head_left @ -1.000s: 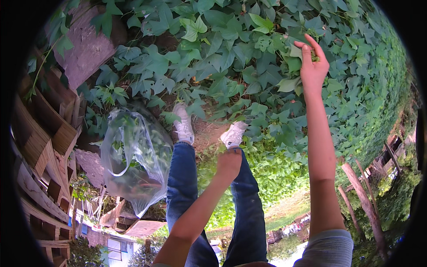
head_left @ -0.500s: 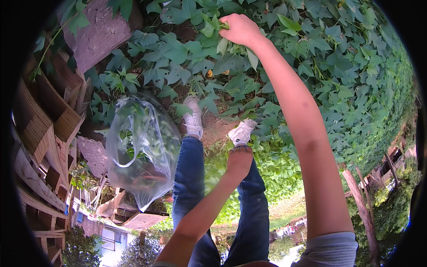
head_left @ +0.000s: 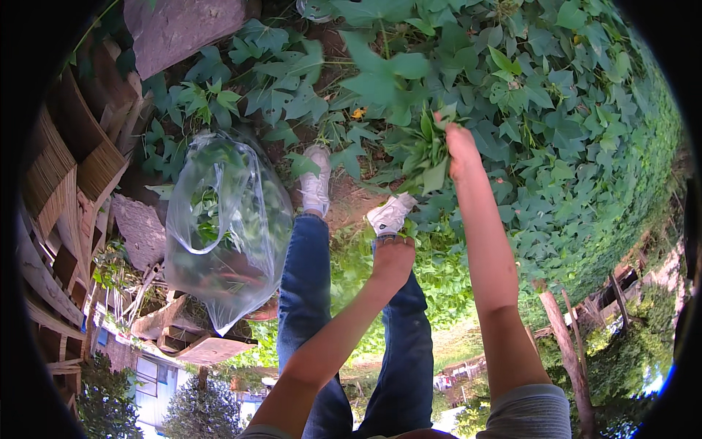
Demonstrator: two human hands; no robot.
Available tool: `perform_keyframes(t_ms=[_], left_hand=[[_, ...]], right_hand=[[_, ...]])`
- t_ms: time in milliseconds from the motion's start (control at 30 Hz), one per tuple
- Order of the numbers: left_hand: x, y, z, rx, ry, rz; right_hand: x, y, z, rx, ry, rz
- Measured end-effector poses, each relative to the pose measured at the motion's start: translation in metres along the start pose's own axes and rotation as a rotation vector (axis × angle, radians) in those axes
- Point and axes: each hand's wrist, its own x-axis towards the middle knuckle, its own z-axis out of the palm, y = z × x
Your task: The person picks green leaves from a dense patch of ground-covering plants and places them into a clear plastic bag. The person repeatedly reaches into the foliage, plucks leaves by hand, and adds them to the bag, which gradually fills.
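Observation:
My right hand (head_left: 462,152) is closed around a bunch of picked green leaves (head_left: 423,155), which fans out to the left of the fist, above the leafy vines (head_left: 548,146). My left hand (head_left: 395,257) rests against my lower right leg, just above the shoe; its fingers are hidden from view. To the left of my legs stands a clear plastic bag (head_left: 252,282) with loop handles and green leaves inside.
My white shoes (head_left: 315,183) stand on bare soil at the edge of the vines. A flat stone slab (head_left: 179,33) lies at the far left. Stacked curved tiles or boards (head_left: 55,183) line the left side. A wooden post (head_left: 567,351) rises at the right.
My right hand has drawn back toward me and to the right, with the leaf bunch now away from the vines. My left hand has stayed by the leg. The whole view has shifted slightly.

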Motion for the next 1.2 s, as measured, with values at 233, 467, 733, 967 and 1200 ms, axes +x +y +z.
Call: perform_keyframes(t_ms=[233, 467, 733, 967, 1200], left_hand=[[-0.007, 0.002, 0.000, -0.007, -0.077, -0.050], [-0.008, 0.003, -0.011, 0.060, -0.466, -0.258], [-0.010, -0.017, 0.013, -0.232, -0.192, -0.267], [0.021, 0.002, -0.035, -1.366, -0.002, -0.240], [0.026, -0.024, -0.072, -1.980, -0.141, -0.430]], right_hand=[[-0.051, 0.064, -0.073, -0.269, -0.062, 0.442], [-0.105, 0.128, -0.158, -0.156, -0.173, 0.726], [-0.195, 0.144, -0.150, 0.010, -0.249, 0.913], [-0.245, 0.095, -0.063, -0.057, -0.043, 0.513], [-0.274, 0.075, -0.041, -0.041, -0.058, 0.113]])
